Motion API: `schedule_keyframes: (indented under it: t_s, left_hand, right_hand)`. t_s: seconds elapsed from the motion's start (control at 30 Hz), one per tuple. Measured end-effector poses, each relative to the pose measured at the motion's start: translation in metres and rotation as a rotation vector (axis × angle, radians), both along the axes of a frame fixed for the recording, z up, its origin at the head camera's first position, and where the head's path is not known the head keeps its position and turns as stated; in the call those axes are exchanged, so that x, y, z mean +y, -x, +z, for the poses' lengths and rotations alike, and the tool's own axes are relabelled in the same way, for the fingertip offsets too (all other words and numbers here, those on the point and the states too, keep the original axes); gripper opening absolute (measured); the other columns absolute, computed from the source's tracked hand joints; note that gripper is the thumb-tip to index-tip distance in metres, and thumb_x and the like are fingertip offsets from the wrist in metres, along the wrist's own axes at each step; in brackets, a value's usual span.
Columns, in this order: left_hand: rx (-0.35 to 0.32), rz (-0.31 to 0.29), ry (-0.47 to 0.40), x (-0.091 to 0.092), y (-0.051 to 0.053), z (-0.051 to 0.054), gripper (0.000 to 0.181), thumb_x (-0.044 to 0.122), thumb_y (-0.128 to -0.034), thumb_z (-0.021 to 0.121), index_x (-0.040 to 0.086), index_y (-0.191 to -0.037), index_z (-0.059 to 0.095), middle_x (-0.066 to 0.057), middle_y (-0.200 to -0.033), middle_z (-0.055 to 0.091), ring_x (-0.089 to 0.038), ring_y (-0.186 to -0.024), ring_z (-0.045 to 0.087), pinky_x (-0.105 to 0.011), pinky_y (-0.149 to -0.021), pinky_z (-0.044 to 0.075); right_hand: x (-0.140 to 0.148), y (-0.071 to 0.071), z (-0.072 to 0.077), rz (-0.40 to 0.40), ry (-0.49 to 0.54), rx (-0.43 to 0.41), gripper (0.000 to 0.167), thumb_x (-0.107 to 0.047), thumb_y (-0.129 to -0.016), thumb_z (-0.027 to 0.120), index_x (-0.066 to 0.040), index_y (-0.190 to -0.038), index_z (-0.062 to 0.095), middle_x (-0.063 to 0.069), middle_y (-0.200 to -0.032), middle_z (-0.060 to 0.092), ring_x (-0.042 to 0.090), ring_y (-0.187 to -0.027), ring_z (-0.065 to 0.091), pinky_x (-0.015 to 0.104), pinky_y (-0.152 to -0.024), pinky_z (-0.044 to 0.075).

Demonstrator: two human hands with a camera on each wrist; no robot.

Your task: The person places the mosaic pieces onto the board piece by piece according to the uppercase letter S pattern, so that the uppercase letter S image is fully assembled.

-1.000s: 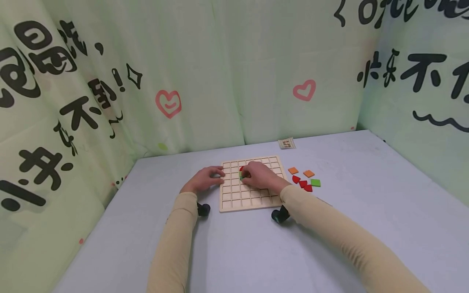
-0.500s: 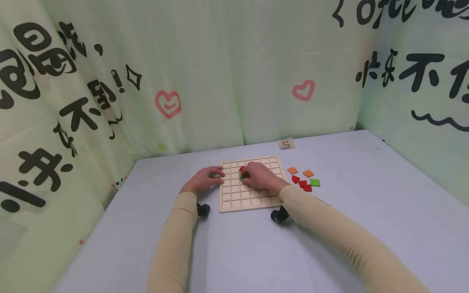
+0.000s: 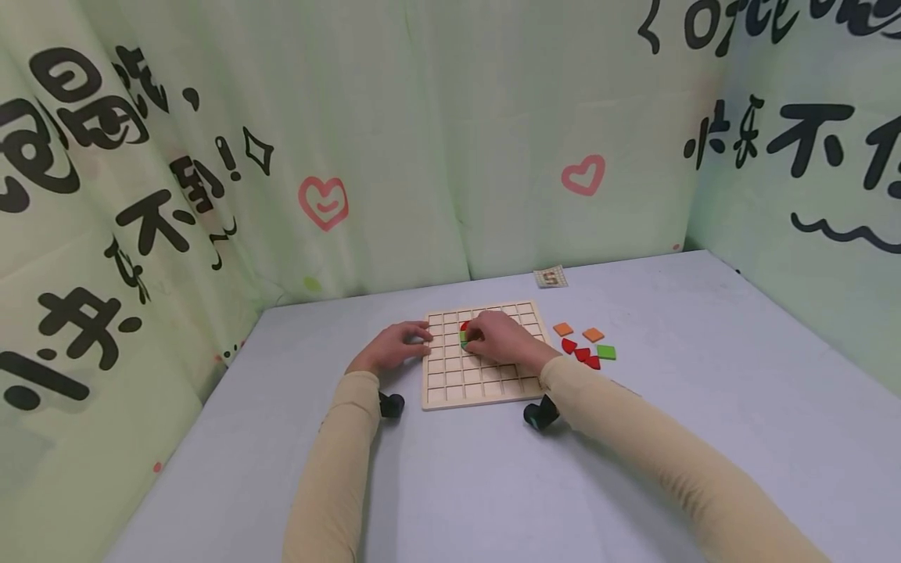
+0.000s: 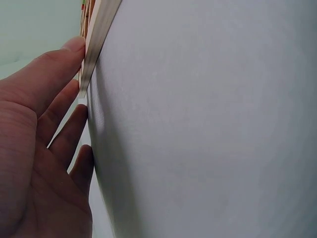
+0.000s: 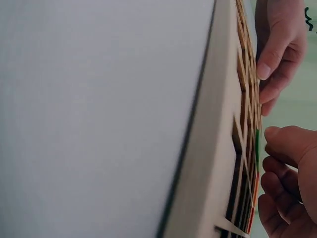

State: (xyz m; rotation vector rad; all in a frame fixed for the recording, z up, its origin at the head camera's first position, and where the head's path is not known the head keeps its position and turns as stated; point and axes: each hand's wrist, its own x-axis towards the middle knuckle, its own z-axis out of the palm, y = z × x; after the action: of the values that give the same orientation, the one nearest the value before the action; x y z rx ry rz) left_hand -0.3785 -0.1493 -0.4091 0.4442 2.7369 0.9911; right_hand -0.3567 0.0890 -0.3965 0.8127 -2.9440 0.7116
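Note:
A square wooden grid board point(image 3: 450, 395) lies on the table, with red and green tiles in some of its cells. My left hand point(image 3: 391, 346) is at the board's left edge; in the left wrist view its thumb point(image 4: 74, 44) touches the wooden rim and the other fingers reach loosely past it. Above the middle of the board is my right hand point(image 3: 501, 336), with bent fingers close to a green tile point(image 3: 463, 337). A red tile point(image 3: 464, 325) shows just beyond. Whether anything sits between the right fingertips is hidden.
Right of the board lie two orange tiles point(image 3: 563, 329), several red pieces point(image 3: 582, 354) and a green tile point(image 3: 606, 353). A small patterned card point(image 3: 551, 277) is near the table's back edge. Curtains with writing surround the table point(image 3: 464, 485).

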Motion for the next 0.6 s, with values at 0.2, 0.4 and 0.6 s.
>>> schedule_keyframes:
  t_s: [0.2, 0.4, 0.6]
  left_hand:
    - [0.014, -0.002, -0.001, 0.000, 0.002, -0.002, 0.024, 0.024, -0.0900, 0.070, 0.015, -0.112, 0.070, 0.002, -0.148, 0.048, -0.025, -0.144, 0.029, -0.046, -0.117, 0.023]
    - [0.019, -0.009, 0.008, -0.001, 0.002, -0.001, 0.025, 0.024, -0.0904, 0.070, 0.014, -0.113, 0.070, 0.001, -0.148, 0.048, -0.025, -0.144, 0.029, -0.045, -0.117, 0.023]
    - [0.008, -0.006, -0.001, 0.000, 0.001, -0.002, 0.024, 0.023, -0.0901, 0.070, 0.014, -0.113, 0.070, 0.000, -0.147, 0.048, -0.026, -0.144, 0.030, -0.046, -0.117, 0.024]
  right_hand:
    - [0.019, 0.004, 0.011, -0.047, 0.079, -0.044, 0.023, -0.018, -0.094, 0.065, -0.002, -0.110, 0.070, 0.007, -0.099, 0.067, 0.021, -0.091, 0.058, 0.036, -0.084, 0.051]
    - [0.047, 0.009, 0.017, -0.099, 0.110, -0.011, 0.023, -0.017, -0.095, 0.063, -0.001, -0.110, 0.069, 0.010, -0.102, 0.068, 0.024, -0.093, 0.061, 0.040, -0.086, 0.051]
    - [0.085, 0.018, 0.013, -0.196, 0.138, -0.082, 0.029, -0.022, -0.097, 0.061, -0.002, -0.117, 0.066, 0.013, -0.112, 0.066, 0.028, -0.103, 0.059, 0.045, -0.094, 0.049]
